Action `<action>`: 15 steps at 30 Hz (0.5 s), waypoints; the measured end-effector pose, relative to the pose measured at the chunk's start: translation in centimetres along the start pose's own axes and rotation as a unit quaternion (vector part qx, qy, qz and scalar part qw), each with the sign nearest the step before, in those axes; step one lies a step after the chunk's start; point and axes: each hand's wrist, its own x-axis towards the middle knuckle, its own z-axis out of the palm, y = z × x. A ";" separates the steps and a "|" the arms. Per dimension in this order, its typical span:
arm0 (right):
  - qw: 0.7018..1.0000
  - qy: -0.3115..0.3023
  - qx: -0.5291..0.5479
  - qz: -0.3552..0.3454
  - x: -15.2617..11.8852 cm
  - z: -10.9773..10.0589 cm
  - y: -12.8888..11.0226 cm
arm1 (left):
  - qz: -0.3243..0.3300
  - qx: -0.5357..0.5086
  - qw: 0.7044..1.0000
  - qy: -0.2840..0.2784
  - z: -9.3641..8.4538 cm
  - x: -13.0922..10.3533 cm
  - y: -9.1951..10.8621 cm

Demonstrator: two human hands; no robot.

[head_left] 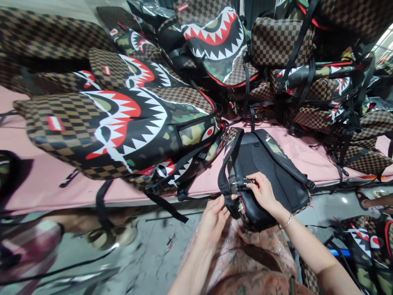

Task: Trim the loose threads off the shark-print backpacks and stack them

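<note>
A black backpack lies with its padded back and shoulder straps up, at the edge of the pink table. My right hand, with a bracelet on its wrist, pinches a small dark piece over the left side of the pack; the piece is too small to name. Beside the lower left of the pack, my left hand has its fingers closed at the black strap near its lower end. Its fingertips partly hide what they grip.
Checkered shark-mouth backpacks are piled on the pink table at left. More bags stack behind and at right. Another bag stands at lower right. A person's legs and shoes show at lower left.
</note>
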 end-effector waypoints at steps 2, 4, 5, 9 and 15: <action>0.999 -0.009 -0.023 -0.046 -0.7 -0.1 0.5 | -0.014 -0.010 1.000 -0.001 0.1 0.1 -0.1; 0.996 -0.018 -0.039 -0.078 -0.9 0.0 0.7 | -0.011 -0.004 1.000 -0.006 0.2 0.1 -0.2; 0.995 -0.021 -0.044 -0.087 -0.9 0.1 0.7 | -0.007 0.001 1.000 -0.009 0.2 0.1 -0.2; 0.992 -0.026 -0.051 -0.116 -0.3 0.5 0.6 | 0.001 0.019 1.000 -0.012 0.4 -0.1 -0.2; 0.985 -0.044 -0.084 -0.142 -0.2 0.6 0.8 | -0.001 0.017 1.000 -0.008 0.4 -0.1 -0.1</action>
